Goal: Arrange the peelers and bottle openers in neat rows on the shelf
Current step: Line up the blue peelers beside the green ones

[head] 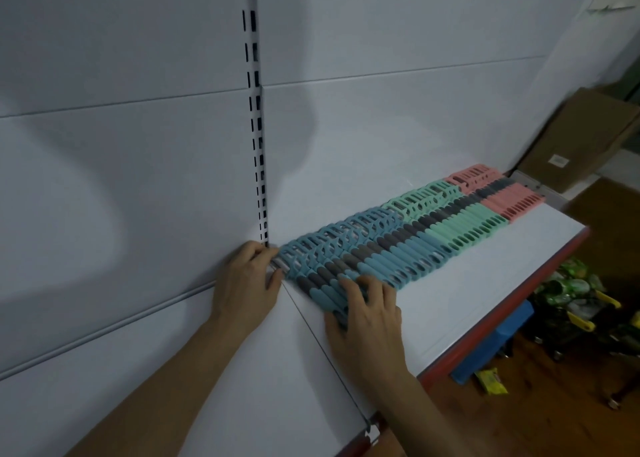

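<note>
Stretching right from the slotted upright (258,144), a row of peelers (433,221) lies on the white shelf (485,283) near the back panel (381,127), overlapping like tiles. The blue ones are nearest the upright, the mint green farther right and the pink farthest. Each has a dark grey grip and a coloured handle with an oval hole. At the foot of the upright, the left hand (249,280) pinches the head of the endmost blue peeler, fingers curled. Just right of it, the right hand (370,314) grips the blue handle ends, fingers bent over them. The shelf's front edge is red. Far right of the upright leans a cardboard box (581,137). Below it, green packets (568,290) sit on a wooden floor (519,422).
</note>
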`<move>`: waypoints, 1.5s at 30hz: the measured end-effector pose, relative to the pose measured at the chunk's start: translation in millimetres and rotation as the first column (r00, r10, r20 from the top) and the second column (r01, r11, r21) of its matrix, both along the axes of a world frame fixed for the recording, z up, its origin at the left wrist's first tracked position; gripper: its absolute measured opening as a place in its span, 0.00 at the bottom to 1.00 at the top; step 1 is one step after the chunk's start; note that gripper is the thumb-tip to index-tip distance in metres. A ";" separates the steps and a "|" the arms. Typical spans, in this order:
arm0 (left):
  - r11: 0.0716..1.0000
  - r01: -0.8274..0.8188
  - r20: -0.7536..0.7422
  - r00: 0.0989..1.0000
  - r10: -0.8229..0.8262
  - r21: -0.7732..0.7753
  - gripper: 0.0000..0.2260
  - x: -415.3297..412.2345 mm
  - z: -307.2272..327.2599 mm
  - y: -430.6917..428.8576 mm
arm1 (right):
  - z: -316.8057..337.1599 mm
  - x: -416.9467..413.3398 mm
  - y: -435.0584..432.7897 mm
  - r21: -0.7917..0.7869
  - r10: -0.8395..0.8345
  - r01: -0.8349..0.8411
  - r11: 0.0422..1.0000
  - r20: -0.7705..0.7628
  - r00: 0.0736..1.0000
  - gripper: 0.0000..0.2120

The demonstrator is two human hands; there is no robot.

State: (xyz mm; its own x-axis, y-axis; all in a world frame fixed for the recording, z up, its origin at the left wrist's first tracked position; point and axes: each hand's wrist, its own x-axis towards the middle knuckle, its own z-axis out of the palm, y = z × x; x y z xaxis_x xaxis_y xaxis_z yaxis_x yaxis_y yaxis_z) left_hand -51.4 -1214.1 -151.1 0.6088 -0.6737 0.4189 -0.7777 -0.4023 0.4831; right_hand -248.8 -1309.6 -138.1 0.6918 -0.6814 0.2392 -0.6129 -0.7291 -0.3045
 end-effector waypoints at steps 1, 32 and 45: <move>1.000 0.004 0.009 1.000 -0.004 -0.003 0.17 -0.6 -0.3 0.2 | -0.5 0.0 1.0 0.001 0.008 -0.008 1.000 0.007 1.000 0.26; 0.994 -0.032 0.103 0.995 0.021 0.109 0.12 -8.3 3.9 0.9 | 13.4 -16.5 -29.1 0.116 0.017 -0.014 0.993 -0.022 1.000 0.33; 0.947 -0.088 0.110 0.992 0.056 0.310 0.18 -27.4 27.9 79.1 | 35.6 -48.1 -16.7 0.034 0.254 -0.252 0.967 -0.123 0.959 0.27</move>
State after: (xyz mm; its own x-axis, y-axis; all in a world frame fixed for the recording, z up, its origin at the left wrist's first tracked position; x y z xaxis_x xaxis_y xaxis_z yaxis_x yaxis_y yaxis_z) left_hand -78.8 -1135.0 -123.2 0.6269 -0.7368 0.2534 -0.7784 -0.5777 0.2457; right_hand -296.9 -1326.3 -102.5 0.8658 -0.4834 0.1292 -0.4430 -0.8606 -0.2511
